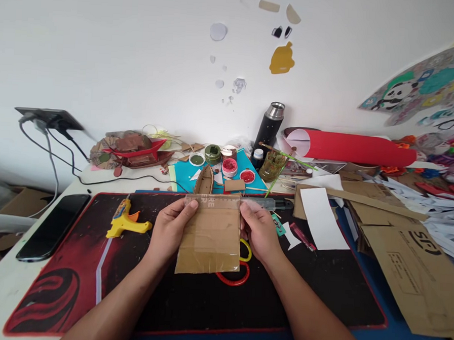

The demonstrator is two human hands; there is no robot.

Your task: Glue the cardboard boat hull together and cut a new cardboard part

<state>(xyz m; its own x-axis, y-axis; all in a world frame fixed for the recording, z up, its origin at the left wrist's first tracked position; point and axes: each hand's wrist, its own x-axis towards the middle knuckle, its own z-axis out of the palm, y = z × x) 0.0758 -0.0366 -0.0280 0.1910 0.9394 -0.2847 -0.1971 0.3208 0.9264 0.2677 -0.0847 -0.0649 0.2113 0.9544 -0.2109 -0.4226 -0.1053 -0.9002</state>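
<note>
A rectangular piece of brown cardboard (210, 240), partly covered with shiny tape, is held up over the dark mat. A clear ruler (268, 203) lies across its top edge and sticks out past the right side. My left hand (172, 225) pinches the cardboard and ruler at the upper left corner, thumb on top. At the upper right corner, my right hand (260, 230) grips both, its fingers partly hidden behind. Scissors with red and yellow handles (246, 251) lie partly covered beneath the cardboard. Just beyond its top edge sits a small cardboard boat (203, 180).
On the mat (330, 292) rest a yellow glue gun (125, 221), a utility knife (302, 236) and white paper (324, 219). Paint jars (229, 166), a brush cup (273, 165) and a black flask (269, 124) stand behind. Folded cardboard (415, 276) is at right, a phone (54, 227) at left.
</note>
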